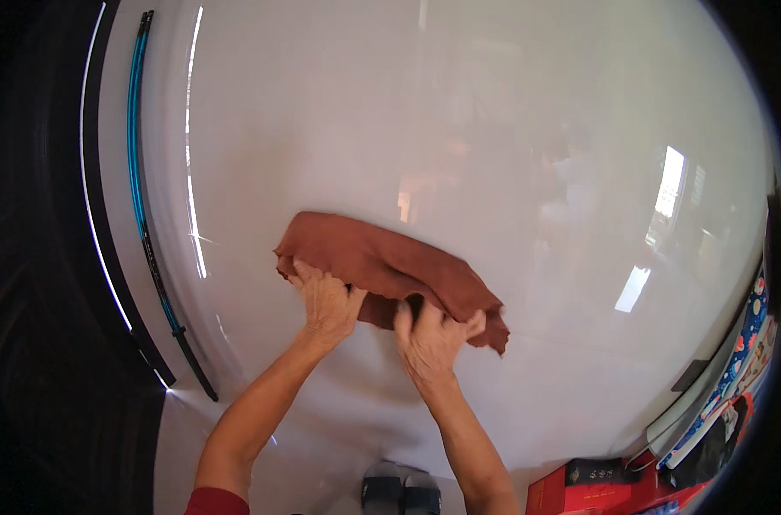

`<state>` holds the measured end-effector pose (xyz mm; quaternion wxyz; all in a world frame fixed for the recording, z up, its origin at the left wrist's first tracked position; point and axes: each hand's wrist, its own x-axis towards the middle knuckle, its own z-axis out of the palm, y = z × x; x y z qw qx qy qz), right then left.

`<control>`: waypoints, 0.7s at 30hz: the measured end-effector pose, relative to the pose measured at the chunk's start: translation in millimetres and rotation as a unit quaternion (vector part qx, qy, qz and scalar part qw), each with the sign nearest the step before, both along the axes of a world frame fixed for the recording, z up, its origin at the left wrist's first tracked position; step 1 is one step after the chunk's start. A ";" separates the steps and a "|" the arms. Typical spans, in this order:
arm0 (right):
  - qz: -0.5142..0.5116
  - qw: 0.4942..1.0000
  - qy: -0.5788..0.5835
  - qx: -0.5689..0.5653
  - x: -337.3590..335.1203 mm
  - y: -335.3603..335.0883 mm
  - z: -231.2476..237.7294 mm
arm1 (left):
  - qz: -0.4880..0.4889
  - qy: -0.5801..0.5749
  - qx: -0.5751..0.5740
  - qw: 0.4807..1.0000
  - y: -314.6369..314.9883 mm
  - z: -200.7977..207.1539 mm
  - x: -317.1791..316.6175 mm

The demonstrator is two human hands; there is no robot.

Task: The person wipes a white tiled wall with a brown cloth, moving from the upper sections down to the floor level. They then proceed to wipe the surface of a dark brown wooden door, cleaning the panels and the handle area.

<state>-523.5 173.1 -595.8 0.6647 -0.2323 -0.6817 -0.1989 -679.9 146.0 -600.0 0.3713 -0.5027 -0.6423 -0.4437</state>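
A reddish-brown cloth (373, 253), folded over into a long strip, slants across the middle of the view, its right end lower than its left. My left hand (329, 302) grips its near edge toward the left end, fingers bent into the fabric. Farther right, my right hand (433, 343) is closed on the same near edge, with thumb and fingers curled into a fold. A dark gap shows under the cloth between the hands. Some fingertips are hidden by the fabric, and the right end is slightly blurred.
Glossy white floor (511, 154) surrounds the cloth. A blue and black pole (136, 154) lies along the left side, beside a dark panel (39, 257). Dark slippers (382, 493) are at the bottom. A red box (549, 493) and several bags (734, 369) crowd the lower right.
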 end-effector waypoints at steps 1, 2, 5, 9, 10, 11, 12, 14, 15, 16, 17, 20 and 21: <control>-0.028 0.999 -0.002 0.025 -11.9 6.7 10.2 | 0.007 -0.041 0.044 0.998 4.5 2.0 0.3; -0.036 0.999 -0.017 0.019 -30.0 5.1 16.0 | 0.023 -0.079 0.083 0.993 2.7 3.0 -5.0; -0.071 0.992 -0.062 0.088 -57.1 21.0 45.9 | 0.049 -0.103 0.151 0.982 21.3 12.0 -19.1; -0.093 0.983 0.009 0.161 -39.9 32.8 105.6 | 0.065 0.003 0.164 0.984 37.1 56.9 -22.1; -0.084 0.983 0.026 0.159 -24.5 38.6 121.1 | 0.051 0.032 0.140 0.988 32.6 86.0 1.0; -0.098 0.994 -0.043 0.036 4.8 31.2 140.1 | 0.063 0.058 0.109 0.990 21.0 108.0 14.7; -0.121 0.981 0.008 0.149 26.0 37.2 153.3 | 0.038 0.066 0.115 0.990 21.4 123.6 34.0; -0.175 0.963 0.041 0.199 58.7 54.1 163.5 | -0.010 0.084 0.121 0.989 28.6 141.9 66.2; -0.198 0.963 0.030 0.180 74.3 54.3 162.1 | 0.022 0.118 0.132 0.984 35.1 143.4 76.9; -0.223 0.961 0.020 0.162 91.5 53.1 161.5 | 0.007 0.143 0.141 0.980 38.3 144.6 88.2; -0.251 0.960 -0.014 0.123 109.3 51.4 155.8 | -0.010 0.167 0.151 0.974 42.1 144.1 100.5; -0.186 0.977 0.004 0.109 147.0 59.0 131.1 | -0.085 0.189 0.137 0.969 43.6 132.9 133.7; -0.161 0.984 0.003 0.081 154.7 59.7 119.5 | -0.098 0.197 0.129 0.967 43.3 124.8 139.1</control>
